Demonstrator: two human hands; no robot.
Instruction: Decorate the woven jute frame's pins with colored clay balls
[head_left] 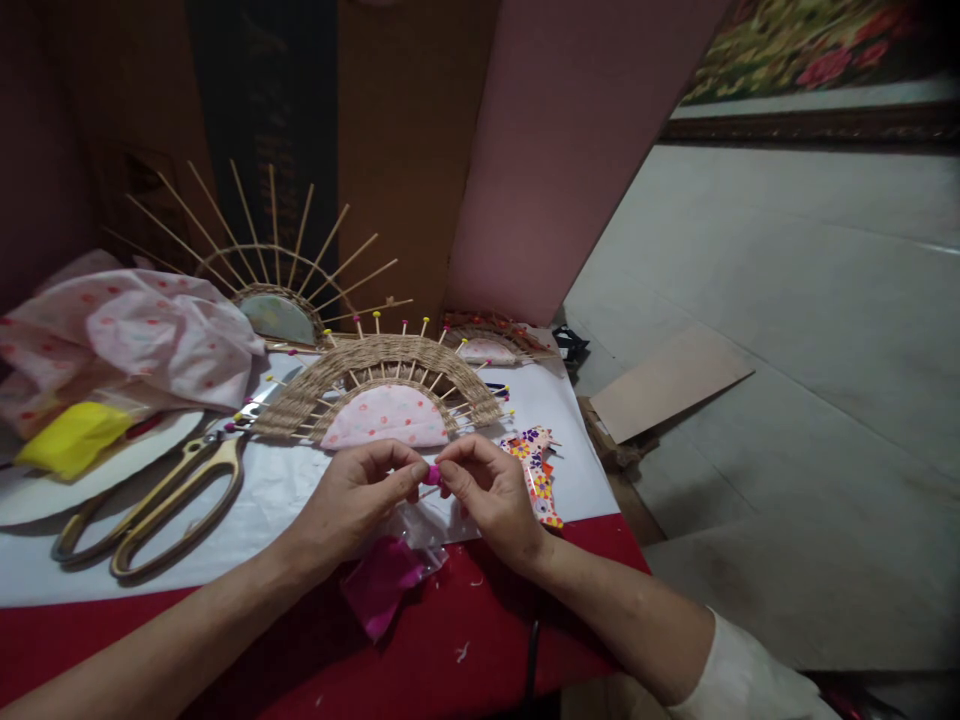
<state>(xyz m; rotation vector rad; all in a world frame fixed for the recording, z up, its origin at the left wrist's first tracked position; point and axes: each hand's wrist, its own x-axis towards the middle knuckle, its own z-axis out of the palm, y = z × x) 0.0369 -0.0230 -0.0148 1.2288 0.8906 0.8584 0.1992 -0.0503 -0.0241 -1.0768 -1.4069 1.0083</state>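
My left hand (367, 492) and my right hand (491, 495) meet in front of me, thumbs and fingertips pinching a small lump of magenta modelling clay (433, 475) between them. Just beyond them stands a half-round woven twine fan (382, 350), its stick ends tipped with yellow and magenta balls. A pink dotted fabric half-circle (386, 415) fills its base. Under my left wrist, a clear bag with a magenta block (382, 585) lies on the red cloth.
Large scissors (180, 500) lie at left, beside a yellow packet (75, 440) and crumpled dotted fabric (165, 320). Behind is a fan frame of bare sticks (274, 250). A flowered cutout (536, 470) lies right of my hand. The table's right edge drops to a tiled floor (750, 400).
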